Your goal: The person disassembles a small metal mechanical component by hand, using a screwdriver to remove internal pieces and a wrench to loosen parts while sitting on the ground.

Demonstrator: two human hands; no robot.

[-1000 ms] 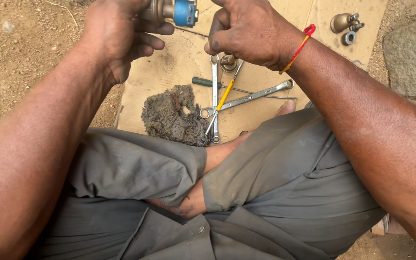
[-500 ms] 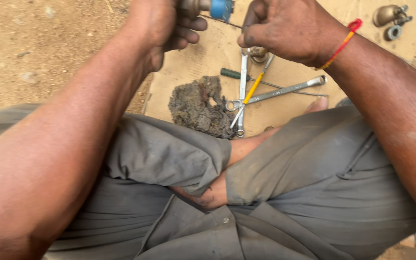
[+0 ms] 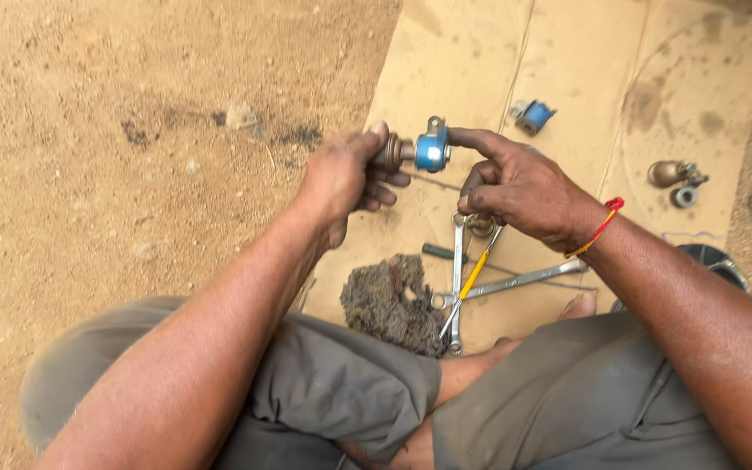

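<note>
My left hand (image 3: 341,174) grips the brass end of a small valve part whose blue block (image 3: 433,150) sticks out to the right. My right hand (image 3: 515,187) touches the blue block with its forefinger and thumb from the right side. Both hands hold it above a cardboard sheet (image 3: 585,78). A red thread is tied round my right wrist (image 3: 604,224).
On the cardboard below the hands lie two spanners (image 3: 458,261), a yellow-handled screwdriver (image 3: 472,278) and a dirty rag (image 3: 389,305). A second blue part (image 3: 533,116) and a brass fitting (image 3: 674,176) lie farther off. Sandy ground (image 3: 132,130) is on the left. I sit cross-legged in grey trousers.
The view has tilted up, so the hands and valve part now sit lower in the picture. More of the cardboard and the second blue part have come into sight.
</note>
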